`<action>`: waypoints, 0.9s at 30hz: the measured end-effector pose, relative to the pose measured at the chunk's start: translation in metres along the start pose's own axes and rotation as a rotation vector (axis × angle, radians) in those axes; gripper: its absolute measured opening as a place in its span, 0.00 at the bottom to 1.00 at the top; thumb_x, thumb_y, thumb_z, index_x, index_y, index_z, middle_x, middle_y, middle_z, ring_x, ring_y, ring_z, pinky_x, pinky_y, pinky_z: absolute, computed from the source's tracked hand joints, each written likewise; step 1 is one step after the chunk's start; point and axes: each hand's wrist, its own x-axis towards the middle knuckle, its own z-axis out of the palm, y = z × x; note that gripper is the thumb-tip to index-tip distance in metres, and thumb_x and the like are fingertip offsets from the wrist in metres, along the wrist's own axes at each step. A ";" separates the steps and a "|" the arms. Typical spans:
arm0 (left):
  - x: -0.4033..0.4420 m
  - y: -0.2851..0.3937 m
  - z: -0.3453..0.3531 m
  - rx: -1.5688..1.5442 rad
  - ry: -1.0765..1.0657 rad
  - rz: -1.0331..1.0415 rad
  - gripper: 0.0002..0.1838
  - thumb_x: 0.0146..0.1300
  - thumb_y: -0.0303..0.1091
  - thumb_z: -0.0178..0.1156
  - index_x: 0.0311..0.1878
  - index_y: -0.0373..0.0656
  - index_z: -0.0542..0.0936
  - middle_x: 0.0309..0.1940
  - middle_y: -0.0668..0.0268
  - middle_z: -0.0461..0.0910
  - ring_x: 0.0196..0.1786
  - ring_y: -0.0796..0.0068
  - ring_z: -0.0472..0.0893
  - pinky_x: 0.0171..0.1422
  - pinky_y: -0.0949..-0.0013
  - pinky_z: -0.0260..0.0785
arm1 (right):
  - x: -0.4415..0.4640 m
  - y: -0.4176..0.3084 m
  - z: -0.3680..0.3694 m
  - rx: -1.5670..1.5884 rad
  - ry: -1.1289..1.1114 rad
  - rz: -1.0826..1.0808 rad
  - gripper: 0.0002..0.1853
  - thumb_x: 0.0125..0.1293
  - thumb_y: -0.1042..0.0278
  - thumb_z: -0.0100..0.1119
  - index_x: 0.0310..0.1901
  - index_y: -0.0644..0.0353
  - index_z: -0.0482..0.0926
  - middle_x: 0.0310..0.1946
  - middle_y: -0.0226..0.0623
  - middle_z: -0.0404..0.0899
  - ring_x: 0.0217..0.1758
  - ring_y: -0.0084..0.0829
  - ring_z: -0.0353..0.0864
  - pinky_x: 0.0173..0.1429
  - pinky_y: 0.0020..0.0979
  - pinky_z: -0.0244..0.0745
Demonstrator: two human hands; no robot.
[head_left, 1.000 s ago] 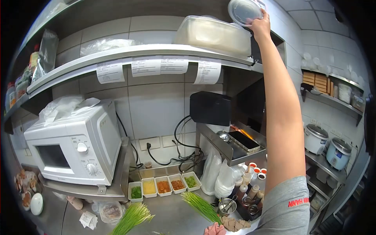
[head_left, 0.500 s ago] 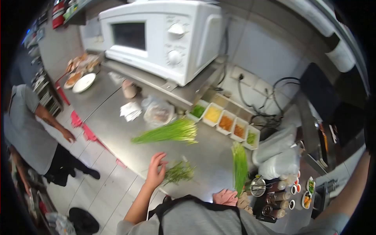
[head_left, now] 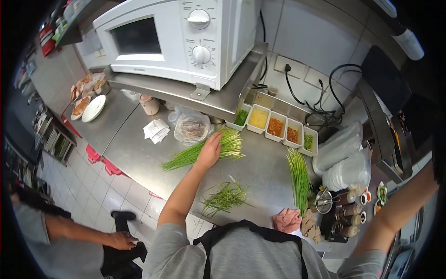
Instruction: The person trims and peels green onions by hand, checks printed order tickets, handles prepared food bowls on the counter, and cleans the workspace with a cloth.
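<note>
My left hand lies over a large bundle of green chives on the steel counter, its fingers closed around part of the stalks near the pale ends. Nearer to me is a small loose heap of thin green trimmings. A second bundle of chives rests to the right, with a pink cloth by its lower end. My right forearm stretches out to the right edge, where the hand is out of sight.
A white microwave stands on a raised steel shelf. Below are white tubs of chopped ingredients, a plastic bag and paper slips. Sauce bottles stand at right. Another person's arm is at lower left.
My left hand has moved up and away from above the trimmings onto the large chive bundle. The view has shifted, and the other person has come closer at lower left.
</note>
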 end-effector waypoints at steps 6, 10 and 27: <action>-0.013 -0.007 0.018 0.533 -0.218 0.055 0.31 0.63 0.50 0.50 0.67 0.50 0.60 0.68 0.56 0.55 0.69 0.50 0.54 0.69 0.43 0.44 | -0.161 -0.140 0.120 0.962 -0.924 0.773 0.14 0.54 0.62 0.63 0.39 0.60 0.79 0.33 0.40 0.78 0.33 0.35 0.78 0.39 0.32 0.73; -0.033 -0.014 0.001 0.534 -0.244 0.061 0.28 0.62 0.50 0.51 0.65 0.54 0.65 0.68 0.60 0.56 0.67 0.53 0.57 0.68 0.47 0.48 | -0.332 -0.234 0.147 0.677 -1.247 1.009 0.20 0.50 0.61 0.67 0.43 0.61 0.76 0.40 0.47 0.76 0.46 0.46 0.75 0.47 0.44 0.71; -0.039 -0.066 -0.054 0.655 -0.229 -0.137 0.24 0.65 0.48 0.49 0.64 0.63 0.65 0.67 0.70 0.58 0.67 0.61 0.58 0.67 0.45 0.47 | -0.366 -0.290 0.144 0.380 -0.799 1.248 0.18 0.44 0.73 0.66 0.40 0.59 0.77 0.38 0.46 0.72 0.46 0.48 0.72 0.56 0.43 0.64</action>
